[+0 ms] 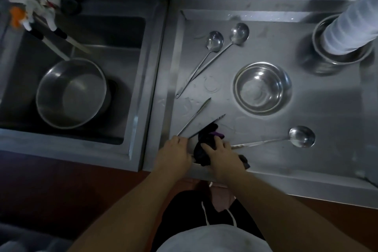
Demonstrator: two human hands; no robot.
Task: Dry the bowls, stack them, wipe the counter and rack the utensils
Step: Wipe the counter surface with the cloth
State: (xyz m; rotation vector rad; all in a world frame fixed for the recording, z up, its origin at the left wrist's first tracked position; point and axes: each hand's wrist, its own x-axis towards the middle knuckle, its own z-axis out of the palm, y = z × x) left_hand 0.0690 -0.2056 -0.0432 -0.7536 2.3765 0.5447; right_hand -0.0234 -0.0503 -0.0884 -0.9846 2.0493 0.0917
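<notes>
Low in the middle of the frame both hands meet at the front edge of the steel counter (306,108). The left hand (176,152) has its fingers curled round the near ends of a pair of long metal tongs or chopsticks (196,117) (which of the two is hard to say), whose thin arms fan up and to the right. The right hand (222,154) clutches a dark cloth (204,145) bunched against them; a purple patch shows at the cloth's upper edge, and its far end pokes out behind the wrist. Just right of that hand a ladle (300,136) lies flat, the near end of its handle hidden under the cloth and fingers. Two more ladles (227,37) lie side by side in the upper middle, handles crossing toward the lower left. A stack of bowls (262,88) sits upright at centre right; how many are nested cannot be counted. At the upper right another steel bowl (327,61) is half hidden by a white ribbed cylinder cut off by the frame edge. Left of the counter, the sink (133,88) holds a large steel bowl (71,93), with blurred taps above it.
</notes>
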